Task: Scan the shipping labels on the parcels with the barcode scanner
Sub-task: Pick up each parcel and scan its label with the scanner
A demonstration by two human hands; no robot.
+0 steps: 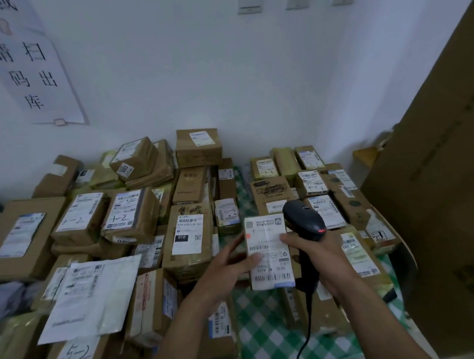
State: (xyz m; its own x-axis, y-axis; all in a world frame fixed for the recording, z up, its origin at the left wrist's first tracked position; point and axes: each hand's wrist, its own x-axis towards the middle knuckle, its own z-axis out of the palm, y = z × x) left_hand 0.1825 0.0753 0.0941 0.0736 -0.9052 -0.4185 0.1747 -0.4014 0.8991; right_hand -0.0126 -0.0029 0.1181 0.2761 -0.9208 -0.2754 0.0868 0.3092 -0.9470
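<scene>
A small parcel (pixel 268 251) with a white shipping label facing me is held up over the table between both hands. My left hand (pixel 226 264) holds its left edge, thumb on the label and fingers behind. My right hand (pixel 317 254) grips the handle of a black barcode scanner (pixel 305 225), and its thumb touches the parcel's right edge. The scanner's head rises just right of the parcel's top corner. Its cable (pixel 303 343) hangs down toward me.
Several brown cardboard parcels with labels (pixel 190 236) crowd the table on a green checked cloth (pixel 262 336). A white mailer (pixel 93 294) lies at the left. A tall cardboard box (pixel 450 216) stands at the right. A paper sign (pixel 31 74) hangs on the wall.
</scene>
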